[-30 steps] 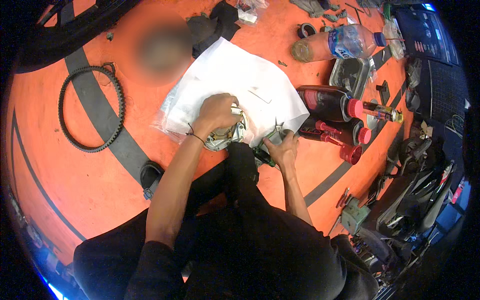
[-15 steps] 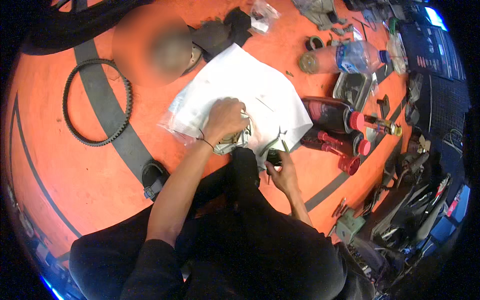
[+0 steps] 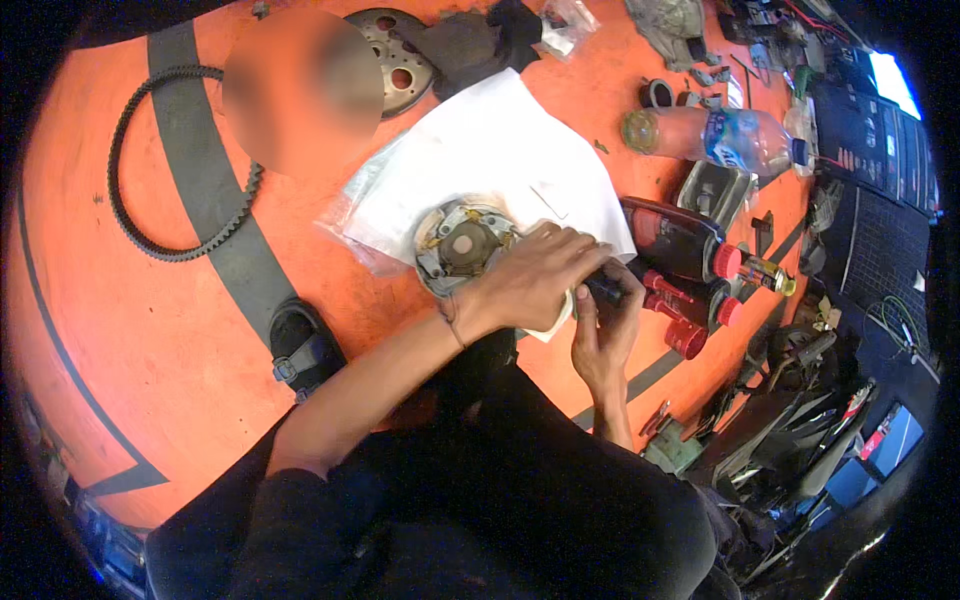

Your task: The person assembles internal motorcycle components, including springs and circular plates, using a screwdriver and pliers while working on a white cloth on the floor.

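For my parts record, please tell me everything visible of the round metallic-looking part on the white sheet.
The round, grey, metallic-looking part has curved outer segments, small yellowish pieces and a dark hub with a paler centre. It lies flat on the white, paper-like sheet; the left hand hides its lower right side, contact unclear.

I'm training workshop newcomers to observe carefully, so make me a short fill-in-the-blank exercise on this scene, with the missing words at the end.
1. The round metal clutch assembly lies on a sheet coloured ____.
2. The toothed belt lies on the person's ____ side.
3. The two dark bottles have ____ caps.
4. The person's left hand is beside a dark object held in the ____ hand.

Missing words: white; left; red; right.
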Available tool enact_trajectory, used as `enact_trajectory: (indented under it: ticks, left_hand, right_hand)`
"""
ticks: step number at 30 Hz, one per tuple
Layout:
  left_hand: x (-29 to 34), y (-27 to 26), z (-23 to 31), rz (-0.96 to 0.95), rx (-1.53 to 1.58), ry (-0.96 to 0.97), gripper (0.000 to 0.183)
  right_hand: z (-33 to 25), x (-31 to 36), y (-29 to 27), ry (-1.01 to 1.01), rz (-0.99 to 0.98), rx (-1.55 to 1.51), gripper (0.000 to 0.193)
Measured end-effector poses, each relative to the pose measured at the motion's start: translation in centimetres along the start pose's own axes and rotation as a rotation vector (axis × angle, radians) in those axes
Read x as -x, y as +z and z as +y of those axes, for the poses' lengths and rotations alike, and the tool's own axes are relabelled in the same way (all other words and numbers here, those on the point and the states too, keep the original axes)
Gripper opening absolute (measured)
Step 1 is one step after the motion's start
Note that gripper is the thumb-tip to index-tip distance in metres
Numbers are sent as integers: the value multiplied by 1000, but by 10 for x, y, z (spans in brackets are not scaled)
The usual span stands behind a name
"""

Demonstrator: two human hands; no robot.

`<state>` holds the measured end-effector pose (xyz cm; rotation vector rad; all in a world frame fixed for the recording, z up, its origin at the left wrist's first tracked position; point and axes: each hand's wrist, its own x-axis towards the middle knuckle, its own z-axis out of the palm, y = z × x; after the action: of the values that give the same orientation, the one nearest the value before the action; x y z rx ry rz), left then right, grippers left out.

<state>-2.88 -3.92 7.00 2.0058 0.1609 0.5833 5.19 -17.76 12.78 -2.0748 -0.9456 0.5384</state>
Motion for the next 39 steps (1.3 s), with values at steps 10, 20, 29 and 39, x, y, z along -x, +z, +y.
enact_trajectory:
  ticks: [10,20,29,39]
  left_hand:
    - [-5,43,-3,167,144,-56,56]
    - [-3,39,-5,207,190,-26,59]
    - [0,29,-15,128,269,-135,70]
    - [7,64,-36,386,215,77,36]
  right_hand:
    - [11,10,-2,14,26,32,44]
    - [3,3,1,-107,-2,140,38]
    - [-11,3,8,-114,-42,184,39]
    - [-30,6,10,-208,-66,322,34]
